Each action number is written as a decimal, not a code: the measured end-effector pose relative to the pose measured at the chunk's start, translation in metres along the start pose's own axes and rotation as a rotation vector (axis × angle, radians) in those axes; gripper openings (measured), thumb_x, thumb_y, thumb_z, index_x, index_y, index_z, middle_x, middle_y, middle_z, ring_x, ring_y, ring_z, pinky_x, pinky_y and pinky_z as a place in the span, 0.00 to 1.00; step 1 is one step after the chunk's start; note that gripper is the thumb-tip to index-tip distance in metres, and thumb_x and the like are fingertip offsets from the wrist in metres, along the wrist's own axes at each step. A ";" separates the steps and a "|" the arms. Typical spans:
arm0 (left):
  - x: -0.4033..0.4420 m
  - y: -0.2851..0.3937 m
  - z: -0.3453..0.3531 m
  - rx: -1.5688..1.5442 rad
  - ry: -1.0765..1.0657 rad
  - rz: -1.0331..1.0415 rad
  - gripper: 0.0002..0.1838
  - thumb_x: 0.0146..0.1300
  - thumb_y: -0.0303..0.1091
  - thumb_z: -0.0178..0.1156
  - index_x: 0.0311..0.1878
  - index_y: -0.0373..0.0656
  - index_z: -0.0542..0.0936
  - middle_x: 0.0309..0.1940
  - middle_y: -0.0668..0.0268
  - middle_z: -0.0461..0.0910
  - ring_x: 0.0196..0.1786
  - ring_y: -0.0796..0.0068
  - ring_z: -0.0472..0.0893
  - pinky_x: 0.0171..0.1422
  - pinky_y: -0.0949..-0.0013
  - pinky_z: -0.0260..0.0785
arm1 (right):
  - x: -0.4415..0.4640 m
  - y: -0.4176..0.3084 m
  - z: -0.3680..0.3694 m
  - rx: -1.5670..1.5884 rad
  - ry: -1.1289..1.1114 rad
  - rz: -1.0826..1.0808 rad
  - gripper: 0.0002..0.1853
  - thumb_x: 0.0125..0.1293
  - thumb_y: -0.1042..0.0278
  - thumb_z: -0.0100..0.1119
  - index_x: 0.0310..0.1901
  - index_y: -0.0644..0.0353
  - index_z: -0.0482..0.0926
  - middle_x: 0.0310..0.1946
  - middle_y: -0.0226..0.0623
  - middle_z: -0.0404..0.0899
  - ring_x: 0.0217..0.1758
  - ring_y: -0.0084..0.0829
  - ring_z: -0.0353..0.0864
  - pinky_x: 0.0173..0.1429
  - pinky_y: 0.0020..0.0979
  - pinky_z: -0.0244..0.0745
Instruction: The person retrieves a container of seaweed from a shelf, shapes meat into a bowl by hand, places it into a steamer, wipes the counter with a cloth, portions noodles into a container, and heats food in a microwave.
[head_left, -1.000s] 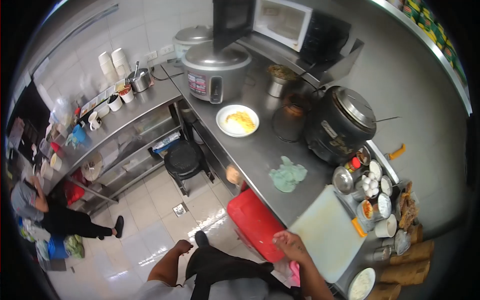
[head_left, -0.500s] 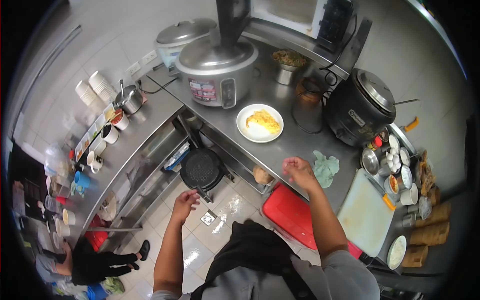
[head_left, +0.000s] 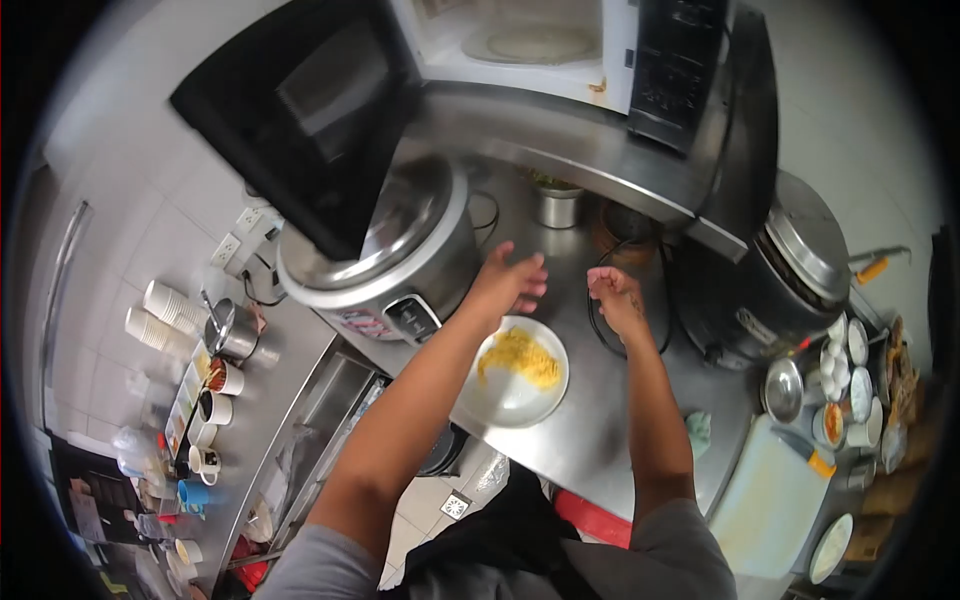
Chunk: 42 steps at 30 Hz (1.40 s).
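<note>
My left hand (head_left: 508,284) is over the counter, just above the far rim of a white plate (head_left: 515,405), its fingers apart and nothing in them. Yellow food, which looks like egg, lies on the plate (head_left: 520,358). To the right, my right hand (head_left: 616,298) has its fingers curled together; whether anything small is between them cannot be made out. It is near a dark wire loop on the steel counter. A large rice cooker (head_left: 385,250) stands left of my hands, partly behind the open microwave door (head_left: 320,110).
Above the counter, a microwave (head_left: 530,45) stands open on a steel shelf (head_left: 560,145). A black pot warmer (head_left: 760,290) is at the right, with a cutting board (head_left: 775,490), a knife (head_left: 805,452) and bowls nearby. Paper cups (head_left: 170,312) line the left counter.
Both hands have moved forward from beside the counter's front edge to over it. The view has come closer to the plate and microwave, and the person at the far left is out of sight.
</note>
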<state>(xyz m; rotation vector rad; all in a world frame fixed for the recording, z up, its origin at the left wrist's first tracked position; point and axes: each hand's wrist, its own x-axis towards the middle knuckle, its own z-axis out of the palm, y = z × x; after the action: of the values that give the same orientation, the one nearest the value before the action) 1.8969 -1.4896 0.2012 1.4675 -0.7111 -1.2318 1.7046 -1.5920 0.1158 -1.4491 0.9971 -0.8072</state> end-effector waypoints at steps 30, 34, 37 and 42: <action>0.306 -0.006 -0.004 -0.091 0.198 0.438 0.24 0.71 0.45 0.50 0.65 0.43 0.68 0.51 0.59 0.78 0.44 0.67 0.82 0.41 0.60 0.78 | 0.214 0.113 0.006 -1.141 0.116 -0.345 0.16 0.73 0.59 0.51 0.49 0.65 0.79 0.47 0.36 0.82 0.49 0.35 0.80 0.56 0.38 0.74; 0.304 -0.009 -0.006 -0.082 0.208 0.456 0.24 0.71 0.45 0.50 0.65 0.43 0.68 0.51 0.59 0.78 0.44 0.67 0.82 0.42 0.60 0.78 | 0.202 0.114 0.004 -1.033 0.170 -0.360 0.16 0.73 0.59 0.51 0.50 0.64 0.78 0.48 0.36 0.82 0.50 0.35 0.80 0.57 0.39 0.74; 0.302 -0.009 -0.009 -0.071 0.212 0.467 0.24 0.71 0.45 0.49 0.65 0.43 0.68 0.51 0.59 0.78 0.44 0.67 0.82 0.42 0.61 0.78 | 0.200 0.108 0.006 -0.834 0.240 -0.376 0.17 0.72 0.59 0.51 0.50 0.64 0.78 0.48 0.36 0.82 0.51 0.35 0.80 0.57 0.39 0.73; 0.305 -0.011 -0.010 -0.059 0.216 0.505 0.24 0.72 0.45 0.48 0.65 0.43 0.68 0.51 0.59 0.78 0.44 0.67 0.82 0.42 0.61 0.78 | 0.228 0.090 0.029 -0.231 0.314 -0.225 0.17 0.72 0.59 0.51 0.51 0.63 0.78 0.49 0.36 0.81 0.53 0.35 0.79 0.58 0.39 0.73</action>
<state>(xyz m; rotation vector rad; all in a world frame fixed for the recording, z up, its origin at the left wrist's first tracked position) 1.9947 -1.7581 0.0926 1.2464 -0.8252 -0.6914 1.8109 -1.7883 0.0102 -1.6867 1.2079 -1.1384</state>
